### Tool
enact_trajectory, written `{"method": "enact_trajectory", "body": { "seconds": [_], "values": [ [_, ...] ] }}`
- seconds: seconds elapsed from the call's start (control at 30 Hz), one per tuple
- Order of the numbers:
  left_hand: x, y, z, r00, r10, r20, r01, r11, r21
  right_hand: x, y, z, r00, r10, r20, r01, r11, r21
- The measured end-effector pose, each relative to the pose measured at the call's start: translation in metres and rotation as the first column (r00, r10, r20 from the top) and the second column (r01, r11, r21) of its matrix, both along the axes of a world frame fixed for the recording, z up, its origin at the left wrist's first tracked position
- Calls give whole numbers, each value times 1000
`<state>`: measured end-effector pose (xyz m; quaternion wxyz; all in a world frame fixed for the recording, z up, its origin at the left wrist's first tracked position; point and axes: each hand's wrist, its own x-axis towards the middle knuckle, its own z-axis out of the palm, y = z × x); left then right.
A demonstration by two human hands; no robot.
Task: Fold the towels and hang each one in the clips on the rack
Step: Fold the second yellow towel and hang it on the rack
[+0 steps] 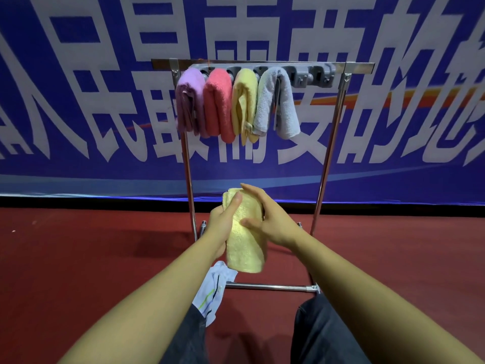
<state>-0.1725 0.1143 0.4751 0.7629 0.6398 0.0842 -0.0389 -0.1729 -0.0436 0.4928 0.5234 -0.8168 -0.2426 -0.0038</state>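
Note:
A folded pale yellow towel (245, 243) hangs upright between my hands, in front of the rack's lower half. My left hand (223, 220) grips its left side, thumb laid across the front. My right hand (270, 218) holds its right side, thumb on the front and fingers round its far side. On the metal rack (332, 122), a grey clip bar (304, 73) holds several folded towels side by side: purple (189, 101), pink (217, 103), yellow (244, 101) and grey (275, 101). The clips at the bar's right end hold nothing.
A white cloth with coloured stripes (212, 292) lies over my left knee. The rack's base bar (267, 286) runs across the red floor (91, 258) in front of my legs. A blue banner with large white characters (78, 101) fills the background.

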Motion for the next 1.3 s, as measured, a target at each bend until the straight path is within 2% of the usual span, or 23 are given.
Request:
{"method": "enact_trajectory", "body": {
  "seconds": [0.13, 0.3, 0.37, 0.57, 0.7, 0.8, 0.9, 0.97, 1.03, 1.1, 1.2, 1.3],
  "values": [
    [2, -4, 2, 997, 23, 77, -27, 998, 55, -5, 1, -5, 992, -129, 1, 127, 980, 154],
    [1, -2, 8, 997, -55, -58, 58, 997, 51, -5, -2, -7, 997, -49, -63, 61, 979, 196],
    [0, -1, 9, 995, -87, -50, 92, 991, 94, -4, -3, -8, 996, -36, -84, 52, 980, 194],
    [0, -4, 5, 999, 27, 42, -34, 984, 175, -1, -2, -2, 994, -106, 11, 106, 993, 59],
    [2, -8, 8, 991, 85, 105, -108, 963, 249, -2, 3, 1, 988, -157, 11, 153, 977, 151],
    [2, -12, 14, 981, 126, 147, -162, 951, 263, -9, 11, -6, 949, -316, 5, 299, 904, 306],
    [5, -9, 18, 944, 257, 206, -301, 927, 225, -16, 10, -18, 854, -515, -71, 492, 757, 429],
    [4, -5, 18, 944, 220, 246, -287, 916, 280, -13, 8, -24, 870, -471, -147, 488, 778, 395],
    [1, -8, 19, 950, 149, 274, -237, 916, 325, -9, 12, -23, 922, -332, -200, 381, 872, 307],
    [-3, -15, 23, 951, 166, 261, -243, 922, 301, -6, 20, -23, 943, -271, -195, 311, 925, 220],
    [-3, -20, 25, 925, 234, 299, -321, 902, 289, -10, 26, -20, 907, -409, -97, 420, 889, 182],
    [1, -17, 17, 904, 229, 362, -363, 857, 366, -13, 27, -18, 878, -474, -69, 478, 857, 191]
  ]
}}
